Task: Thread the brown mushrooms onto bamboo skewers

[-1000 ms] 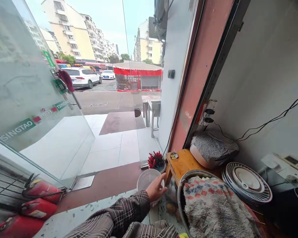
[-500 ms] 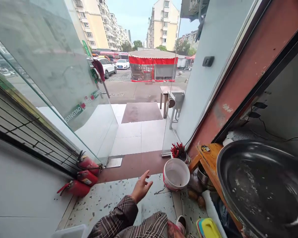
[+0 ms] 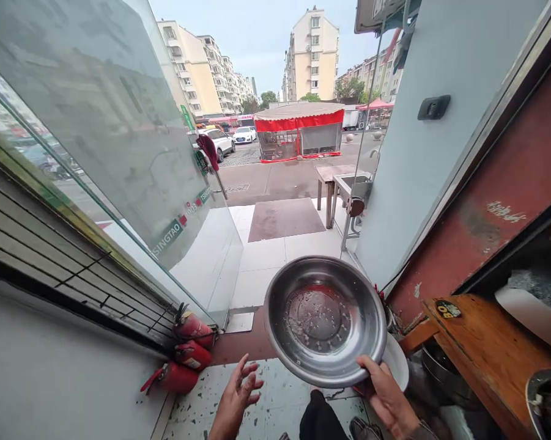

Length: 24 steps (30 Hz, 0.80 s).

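Observation:
A wide metal basin [image 3: 323, 318] with a wet inside and small bits in it hangs in the air before me. My right hand [image 3: 385, 391] grips its near right rim, thumb over the edge. To the left of the basin, my left hand [image 3: 238, 394] is raised with fingers spread, touching nothing. Partly behind the basin, a white bucket [image 3: 398, 365] stands on the floor.
An open glass door [image 3: 188, 208] is at the left, with red fire extinguishers [image 3: 181, 377] at its foot. A wooden bench [image 3: 490, 348] stands at the right. Outside are a mat [image 3: 287, 219], a small table [image 3: 332, 172] and a sink [image 3: 355, 183].
The metal basin has moved from the right side to the middle, now seen in my right hand. My left hand sits lower and its fingers are spread. The view has shifted.

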Available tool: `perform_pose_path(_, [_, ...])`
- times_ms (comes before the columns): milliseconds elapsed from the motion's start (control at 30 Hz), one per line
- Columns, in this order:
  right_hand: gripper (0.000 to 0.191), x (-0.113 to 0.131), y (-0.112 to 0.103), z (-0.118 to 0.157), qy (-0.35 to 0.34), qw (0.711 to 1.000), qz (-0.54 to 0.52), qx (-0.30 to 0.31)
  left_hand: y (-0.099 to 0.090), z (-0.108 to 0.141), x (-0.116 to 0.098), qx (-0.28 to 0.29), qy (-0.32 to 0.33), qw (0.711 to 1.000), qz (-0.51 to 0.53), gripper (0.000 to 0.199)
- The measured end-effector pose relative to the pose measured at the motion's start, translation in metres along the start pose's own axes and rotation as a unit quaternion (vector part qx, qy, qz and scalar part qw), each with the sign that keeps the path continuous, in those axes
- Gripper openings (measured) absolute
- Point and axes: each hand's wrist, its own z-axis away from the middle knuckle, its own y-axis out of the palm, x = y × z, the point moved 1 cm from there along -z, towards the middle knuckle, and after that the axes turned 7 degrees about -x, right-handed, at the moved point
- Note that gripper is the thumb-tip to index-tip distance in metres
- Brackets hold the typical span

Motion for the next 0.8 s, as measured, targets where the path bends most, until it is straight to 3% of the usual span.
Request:
perform_pose_path(100, [0.024,0.016,0.058,-0.038,0.083,0.991,-0.107,0.015,0.025,-0.031,-0.025,-0.016,-0.007,0.997,0.073,0.114])
perform_pose_path(233, [0.033,0.057,0.119,-0.095,0.111,0.982,-0.141,0.059,0.065,-0.078,-0.071,-0.05,-0.057,0.987,0.145,0.093])
perform_pose_path(367, [0.041,0.108,0.166,-0.154,0.107,0.982,-0.112,0.105,0.105,-0.127,-0.131,-0.051,-0.108,0.969,0.216,0.07])
perform_pose_path(533, [0.044,0.164,0.212,-0.222,0.085,0.98,-0.101,0.151,0.14,-0.194,-0.195,-0.044,-0.178,0.946,0.267,0.063])
perform_pose_path(667, [0.044,0.191,0.248,-0.286,0.071,0.981,-0.104,0.149,0.164,-0.266,-0.232,-0.049,-0.184,0.95,0.249,0.054])
perform_pose_path(800, [0.047,0.215,0.291,-0.362,0.044,0.984,-0.112,0.133,0.194,-0.364,-0.27,-0.037,-0.151,0.969,0.192,0.047])
